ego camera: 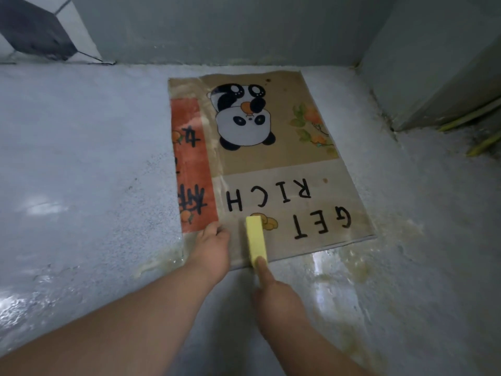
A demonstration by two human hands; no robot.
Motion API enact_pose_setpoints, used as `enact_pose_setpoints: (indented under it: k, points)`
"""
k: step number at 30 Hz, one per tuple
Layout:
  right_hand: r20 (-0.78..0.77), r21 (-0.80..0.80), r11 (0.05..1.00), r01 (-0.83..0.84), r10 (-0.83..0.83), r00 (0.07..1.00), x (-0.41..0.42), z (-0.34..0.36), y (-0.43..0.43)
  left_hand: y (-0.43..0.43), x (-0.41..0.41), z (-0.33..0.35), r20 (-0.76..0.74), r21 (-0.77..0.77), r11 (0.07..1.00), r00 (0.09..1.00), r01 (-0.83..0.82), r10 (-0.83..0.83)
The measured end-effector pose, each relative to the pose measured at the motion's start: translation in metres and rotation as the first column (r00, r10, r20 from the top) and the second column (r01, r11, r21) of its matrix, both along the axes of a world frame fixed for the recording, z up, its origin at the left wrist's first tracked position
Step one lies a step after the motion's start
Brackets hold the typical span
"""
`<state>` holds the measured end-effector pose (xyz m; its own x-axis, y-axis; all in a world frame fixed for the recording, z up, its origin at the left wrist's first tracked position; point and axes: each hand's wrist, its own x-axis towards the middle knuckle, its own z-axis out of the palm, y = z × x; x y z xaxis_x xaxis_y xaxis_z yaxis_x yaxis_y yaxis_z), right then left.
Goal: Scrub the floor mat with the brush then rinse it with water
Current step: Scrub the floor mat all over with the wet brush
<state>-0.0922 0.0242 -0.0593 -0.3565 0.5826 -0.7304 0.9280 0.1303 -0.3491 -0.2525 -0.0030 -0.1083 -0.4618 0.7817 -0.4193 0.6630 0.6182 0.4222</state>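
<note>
Floor mat (273, 166): lies flat on the wet floor (95, 158), centre to upper right of frame, far edge near the wall (217, 28). Long axis runs from bottom centre up toward the top. The panda print and "GET RICH" lettering read upside down from here.

Brush (255, 237): a yellow block on the mat's near edge, bottom centre, with its long axis along the mat's. The unscrubbed length lies up-frame from it, so the coming stroke, as I judge it, pushes away from the body.

Right hand (279, 297): grips the brush's near end, index finger (264, 270) laid straight along its back, the other fingers wrapped under and out of sight. This hand is the working one.

Left hand (212, 248): just left of the brush, on the mat's near-left corner beside the orange panel. Its fingers seem to press flat rather than pinch, though the fingertips are hard to make out. It holds nothing else.

Soapy, yellowish water pools on the floor along the near and right edges. Rinsing not yet begun.
</note>
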Motion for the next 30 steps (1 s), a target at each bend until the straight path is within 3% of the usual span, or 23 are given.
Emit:
enact_pose_setpoints:
  k: [3, 10, 15, 24, 27, 30]
  points:
    - [0.005, 0.044, 0.989, -0.138, 0.138, 0.99, -0.016, 0.0, 0.003, 0.0, -0.033, -0.001, -0.038, 0.025, 0.987, 0.986, -0.16, 0.161]
    - [0.023, 0.104, 0.978, -0.182, 0.18, 0.983, -0.077, 0.004, 0.033, 0.018, -0.069, 0.003, 0.082, 0.019, 0.884, 0.882, -0.468, 0.465]
    - [0.0, 0.077, 0.977, -0.2, 0.2, 0.98, -0.113, -0.003, 0.039, 0.028, -0.078, -0.012, 0.23, 0.045, 0.733, 0.721, -0.678, 0.653]
    - [0.07, 0.103, 0.968, -0.229, 0.223, 0.972, -0.128, -0.007, 0.049, 0.045, -0.112, -0.005, 0.206, -0.031, 0.862, 0.841, -0.505, 0.5]
    - [0.071, 0.087, 0.971, -0.223, 0.217, 0.973, -0.134, -0.006, 0.048, 0.051, -0.118, 0.0, 0.271, -0.05, 0.871, 0.832, -0.489, 0.483]
    - [0.083, 0.074, 0.969, -0.234, 0.228, 0.97, -0.141, -0.003, 0.045, 0.052, -0.115, 0.006, 0.212, -0.025, 0.878, 0.856, -0.478, 0.472]
